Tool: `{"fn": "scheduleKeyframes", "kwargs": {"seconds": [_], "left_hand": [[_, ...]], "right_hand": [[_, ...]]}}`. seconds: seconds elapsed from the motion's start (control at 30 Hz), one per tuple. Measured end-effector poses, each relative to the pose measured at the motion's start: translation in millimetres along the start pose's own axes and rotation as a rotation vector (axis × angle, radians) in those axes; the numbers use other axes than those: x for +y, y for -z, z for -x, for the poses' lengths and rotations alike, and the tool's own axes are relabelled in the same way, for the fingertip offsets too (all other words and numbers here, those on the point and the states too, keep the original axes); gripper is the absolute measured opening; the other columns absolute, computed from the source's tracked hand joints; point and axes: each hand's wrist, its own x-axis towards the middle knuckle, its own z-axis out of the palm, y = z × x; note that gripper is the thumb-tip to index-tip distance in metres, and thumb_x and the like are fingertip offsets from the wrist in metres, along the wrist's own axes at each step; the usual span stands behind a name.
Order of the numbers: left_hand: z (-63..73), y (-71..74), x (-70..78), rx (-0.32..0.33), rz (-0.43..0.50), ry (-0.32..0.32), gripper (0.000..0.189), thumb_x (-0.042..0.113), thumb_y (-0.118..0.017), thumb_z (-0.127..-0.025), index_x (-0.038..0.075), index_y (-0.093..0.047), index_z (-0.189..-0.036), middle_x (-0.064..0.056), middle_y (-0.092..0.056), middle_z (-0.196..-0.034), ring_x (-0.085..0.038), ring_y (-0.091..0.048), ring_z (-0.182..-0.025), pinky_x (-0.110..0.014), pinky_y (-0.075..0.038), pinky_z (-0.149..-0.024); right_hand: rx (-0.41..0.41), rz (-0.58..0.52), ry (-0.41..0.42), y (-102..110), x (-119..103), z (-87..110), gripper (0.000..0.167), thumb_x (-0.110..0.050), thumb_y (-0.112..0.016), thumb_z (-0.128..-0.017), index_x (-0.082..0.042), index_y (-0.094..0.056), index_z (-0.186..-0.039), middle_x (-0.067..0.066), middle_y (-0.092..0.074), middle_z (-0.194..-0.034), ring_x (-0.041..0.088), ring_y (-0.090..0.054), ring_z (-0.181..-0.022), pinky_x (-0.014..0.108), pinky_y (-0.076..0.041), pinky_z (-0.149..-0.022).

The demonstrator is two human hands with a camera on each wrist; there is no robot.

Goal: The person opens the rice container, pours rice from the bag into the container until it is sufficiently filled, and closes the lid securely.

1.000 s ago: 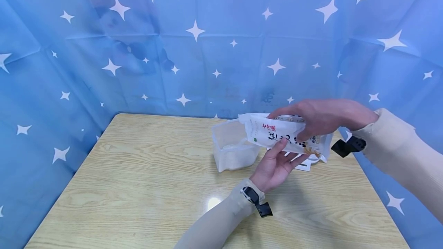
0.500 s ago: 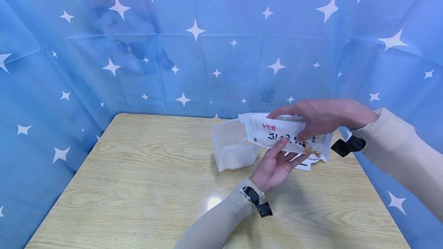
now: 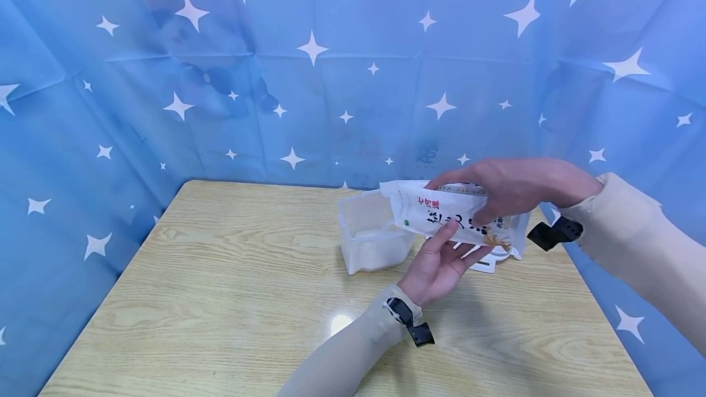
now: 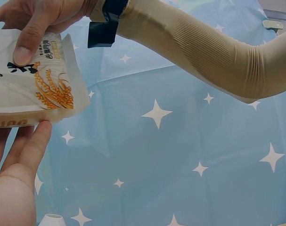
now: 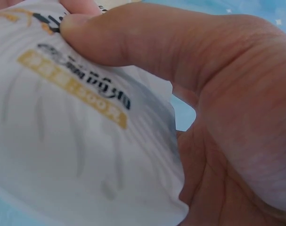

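Both hands hold a white food bag (image 3: 421,213) tilted above the back right of the table, its left end over the clear plastic container (image 3: 377,255). The bag bears dark and red characters, with orange ears of grain (image 4: 55,89) printed near one end. My right hand (image 3: 510,185) grips it from above, thumb (image 5: 100,35) across the printed face. From below, my left hand (image 3: 432,268) holds it, thumb on the front and fingers along the underside. Something white lies inside the container. The bag's left end hides part of the container's opening.
A white device with a round top (image 3: 484,264), like a kitchen scale, stands partly hidden under the bag. The wooden table (image 3: 231,287) reaches back to a blue star-patterned curtain (image 3: 309,109), which also hangs at both sides.
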Motion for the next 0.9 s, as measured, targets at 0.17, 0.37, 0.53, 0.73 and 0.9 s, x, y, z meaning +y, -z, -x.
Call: {"fn": "scheduleKeyframes", "kwargs": {"seconds": [0.17, 0.37, 0.53, 0.73, 0.9], "left_hand": [[-0.3, -0.1, 0.0, -0.009, -0.006, -0.003, 0.045, 0.03, -0.058, -0.106, 0.033, -0.048, -0.15, 0.0, -0.05, -0.156, -0.022, -0.049, -0.144, -0.045, -0.044, -0.12], [-0.6, -0.2, -0.3, -0.019, -0.005, -0.006, 0.047, 0.032, -0.059, -0.105, 0.033, -0.047, -0.151, 0.0, -0.049, -0.157, -0.023, -0.046, -0.146, -0.045, -0.043, -0.121], [-0.8, -0.4, -0.5, -0.018, -0.002, -0.006, 0.048, 0.032, -0.06, -0.105, 0.034, -0.047, -0.151, 0.0, -0.049, -0.157, -0.022, -0.046, -0.146, -0.045, -0.044, -0.12], [-0.7, 0.0, -1.0, -0.014, -0.006, -0.001, 0.049, 0.034, -0.062, -0.104, 0.032, -0.048, -0.15, 0.0, -0.05, -0.156, -0.021, -0.047, -0.145, -0.045, -0.044, -0.12], [-1.5, 0.5, -1.3, -0.009, -0.005, 0.0, 0.05, 0.035, -0.065, -0.102, 0.031, -0.049, -0.149, 0.0, -0.051, -0.156, -0.021, -0.049, -0.144, -0.045, -0.044, -0.12]], "right_hand": [[-0.008, -0.02, -0.004, 0.1, -0.4, 0.0, 0.083, -0.002, -0.08, -0.082, -0.03, -0.047, -0.152, 0.006, -0.063, -0.137, 0.017, -0.062, -0.099, 0.031, -0.057, -0.077], [-0.006, -0.012, 0.002, 0.7, -0.9, 0.1, 0.083, -0.001, -0.079, -0.081, -0.03, -0.047, -0.152, 0.005, -0.063, -0.136, 0.017, -0.062, -0.099, 0.032, -0.056, -0.078], [-0.009, -0.009, 0.006, 0.9, -1.1, 0.1, 0.083, -0.001, -0.079, -0.081, -0.03, -0.047, -0.152, 0.004, -0.064, -0.135, 0.016, -0.063, -0.099, 0.032, -0.057, -0.079], [-0.004, 0.001, 0.004, 0.8, -1.6, 0.4, 0.082, -0.001, -0.079, -0.081, -0.032, -0.048, -0.151, 0.004, -0.065, -0.134, 0.016, -0.063, -0.099, 0.033, -0.057, -0.08], [-0.003, 0.0, 0.003, 0.6, -1.1, 0.2, 0.082, -0.001, -0.079, -0.081, -0.032, -0.048, -0.15, 0.004, -0.065, -0.133, 0.016, -0.063, -0.097, 0.032, -0.057, -0.079]]}}
